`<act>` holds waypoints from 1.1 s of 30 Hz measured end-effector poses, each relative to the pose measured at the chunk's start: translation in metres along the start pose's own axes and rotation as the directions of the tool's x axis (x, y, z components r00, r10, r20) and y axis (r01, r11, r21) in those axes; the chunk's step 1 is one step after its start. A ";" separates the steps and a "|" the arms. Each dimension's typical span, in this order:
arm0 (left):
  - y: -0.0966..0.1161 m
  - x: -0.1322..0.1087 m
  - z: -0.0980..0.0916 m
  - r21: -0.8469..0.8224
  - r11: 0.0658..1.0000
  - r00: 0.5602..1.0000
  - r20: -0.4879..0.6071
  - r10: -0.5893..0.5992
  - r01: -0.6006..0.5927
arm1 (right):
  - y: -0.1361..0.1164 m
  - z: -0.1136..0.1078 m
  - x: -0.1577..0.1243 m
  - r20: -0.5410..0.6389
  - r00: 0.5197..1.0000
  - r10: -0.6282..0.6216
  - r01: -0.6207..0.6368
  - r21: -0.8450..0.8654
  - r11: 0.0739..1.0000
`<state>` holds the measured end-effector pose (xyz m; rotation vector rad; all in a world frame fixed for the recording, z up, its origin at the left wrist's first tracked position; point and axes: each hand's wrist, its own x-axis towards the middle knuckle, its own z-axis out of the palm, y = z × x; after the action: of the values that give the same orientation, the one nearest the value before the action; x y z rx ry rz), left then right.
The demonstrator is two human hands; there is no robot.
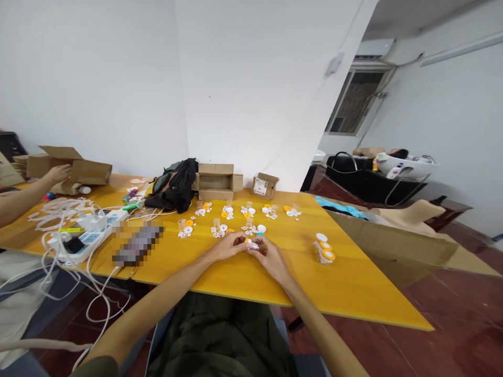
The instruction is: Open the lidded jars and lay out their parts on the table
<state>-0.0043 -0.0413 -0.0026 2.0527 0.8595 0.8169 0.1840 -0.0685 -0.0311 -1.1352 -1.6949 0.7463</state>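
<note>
Between my fingertips, above the front of the yellow table, is a small white piece [252,244] with a bit of orange; its exact kind is too small to make out. My left hand [229,246] pinches it from one side and my right hand [271,256] from the other. Just beyond my hands lie a white disc [261,229] and a clear plastic cup [249,224] among small perforated white pieces. Similar groups of clear cups, white discs and orange rings [189,223] spread in rows behind. Several clear containers with orange and white lids [327,255] stand together at the right.
Open cardboard boxes [216,180] and a black bag [176,186] stand toward the wall. At left are a pixelated phone-like object [138,244], a white power strip [92,235] and tangled cables. Another person's hand [58,174] reaches into a box. A large carton [393,246] stands right.
</note>
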 end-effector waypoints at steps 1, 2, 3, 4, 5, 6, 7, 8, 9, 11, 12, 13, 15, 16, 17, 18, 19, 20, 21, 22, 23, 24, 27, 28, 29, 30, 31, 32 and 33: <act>0.000 0.000 0.000 -0.002 1.000 1.000 -0.005 0.013 -0.013 | 0.000 0.000 0.000 0.001 1.000 -0.003 0.003 0.000 1.000; 0.000 0.000 0.000 -0.013 0.999 0.999 -0.007 0.032 -0.032 | 0.001 0.000 0.000 0.000 1.000 -0.010 0.010 0.002 1.000; -0.001 -0.001 0.001 -0.028 0.998 0.999 -0.004 0.050 -0.050 | 0.001 0.000 0.000 -0.003 1.000 -0.019 0.019 0.004 1.000; -0.001 -0.001 0.001 -0.043 0.997 0.998 -0.001 0.063 -0.063 | 0.002 0.000 0.000 -0.008 1.000 -0.027 0.027 0.006 1.000; -0.002 -0.001 0.001 -0.053 0.996 0.998 0.007 0.066 -0.066 | 0.003 0.000 0.000 -0.012 0.999 -0.033 0.033 0.006 0.999; -0.003 -0.001 0.001 -0.056 0.997 0.998 0.016 0.062 -0.061 | 0.004 0.001 0.000 -0.016 0.999 -0.036 0.036 0.002 0.999; -0.003 -0.001 0.001 -0.051 0.997 0.998 0.021 0.053 -0.051 | 0.005 0.001 0.000 -0.018 0.999 -0.036 0.036 -0.004 0.999; -0.004 -0.001 0.001 -0.041 0.998 0.999 0.023 0.043 -0.042 | 0.007 0.001 0.000 -0.017 0.999 -0.037 0.037 -0.012 0.999; -0.004 0.000 0.001 -0.027 0.999 0.999 0.026 0.034 -0.033 | 0.008 0.002 0.000 -0.016 0.999 -0.039 0.039 -0.021 0.999; -0.004 0.000 0.000 0.002 1.000 0.999 0.034 0.019 -0.019 | 0.009 0.002 0.000 -0.018 0.999 -0.051 0.050 -0.036 0.998; -0.004 0.000 0.000 0.016 1.000 0.999 0.037 0.014 -0.014 | 0.009 0.002 0.000 -0.020 0.998 -0.058 0.057 -0.040 0.998; -0.003 0.000 0.000 0.026 1.000 0.999 0.039 0.010 -0.011 | 0.010 0.002 0.000 -0.022 0.998 -0.063 0.062 -0.042 0.997; -0.003 0.000 0.000 0.025 1.000 1.000 0.026 0.017 -0.017 | 0.010 0.001 0.001 -0.025 0.997 -0.070 0.069 -0.042 0.997; -0.004 -0.001 0.001 0.012 1.000 0.999 0.018 0.027 -0.028 | 0.010 0.001 0.001 -0.027 0.997 -0.073 0.072 -0.041 0.997; -0.004 -0.001 0.001 -0.004 0.999 0.999 0.008 0.042 -0.042 | 0.010 0.001 0.001 -0.029 0.997 -0.076 0.075 -0.039 0.996; -0.005 -0.001 0.002 -0.021 0.998 0.998 0.000 0.055 -0.055 | 0.010 0.002 0.001 -0.033 0.996 -0.078 0.077 -0.038 0.996; -0.006 -0.001 0.002 -0.033 0.997 0.998 -0.004 0.065 -0.065 | 0.010 0.002 0.001 -0.038 0.996 -0.078 0.077 -0.035 0.996; -0.006 -0.001 0.003 -0.039 0.997 0.998 -0.001 0.070 -0.070 | 0.010 0.002 0.000 -0.043 0.996 -0.076 0.075 -0.034 0.997; -0.007 -0.001 0.003 -0.037 0.997 0.998 0.003 0.069 -0.068 | 0.010 0.002 0.000 -0.047 0.996 -0.072 0.071 -0.033 0.997; -0.007 -0.001 0.003 -0.030 0.998 0.998 0.008 0.063 -0.062 | 0.009 0.002 0.000 -0.047 0.997 -0.067 0.065 -0.033 0.997; -0.007 -0.001 0.002 -0.018 0.998 0.999 0.012 0.053 -0.052 | 0.009 0.002 0.000 -0.045 0.997 -0.062 0.061 -0.035 0.998; -0.007 -0.001 0.002 -0.004 0.999 0.999 0.018 0.041 -0.040 | 0.008 0.002 0.000 -0.042 0.997 -0.060 0.059 -0.036 0.998; -0.005 -0.002 0.001 0.029 0.999 1.000 0.024 0.016 -0.016 | 0.006 0.001 0.000 -0.029 0.998 -0.061 0.060 -0.035 0.998; -0.005 -0.002 0.001 0.025 0.999 0.999 0.024 0.021 -0.022 | 0.006 0.001 0.000 -0.025 0.998 -0.064 0.063 -0.035 0.997; -0.005 -0.002 0.001 0.014 0.999 0.999 0.020 0.034 -0.034 | 0.006 0.001 0.000 -0.023 0.997 -0.068 0.067 -0.035 0.997; -0.005 -0.002 0.002 0.000 0.999 0.999 0.016 0.048 -0.048 | 0.006 0.001 0.000 -0.022 0.997 -0.072 0.071 -0.036 0.997; -0.006 -0.002 0.002 -0.011 0.998 0.998 0.011 0.060 -0.060 | 0.006 0.001 0.000 -0.022 0.997 -0.075 0.074 -0.038 0.997; -0.006 -0.002 0.002 -0.017 0.998 0.998 0.008 0.066 -0.066 | 0.006 0.001 0.000 -0.025 0.997 -0.077 0.076 -0.042 0.996; -0.007 -0.002 0.002 -0.016 0.998 0.998 0.010 0.064 -0.064 | 0.006 0.001 0.000 -0.028 0.997 -0.078 0.077 -0.044 0.996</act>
<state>-0.0059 -0.0408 -0.0098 2.0787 0.7826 0.8444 0.1854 -0.0663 -0.0361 -1.0983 -1.7272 0.6438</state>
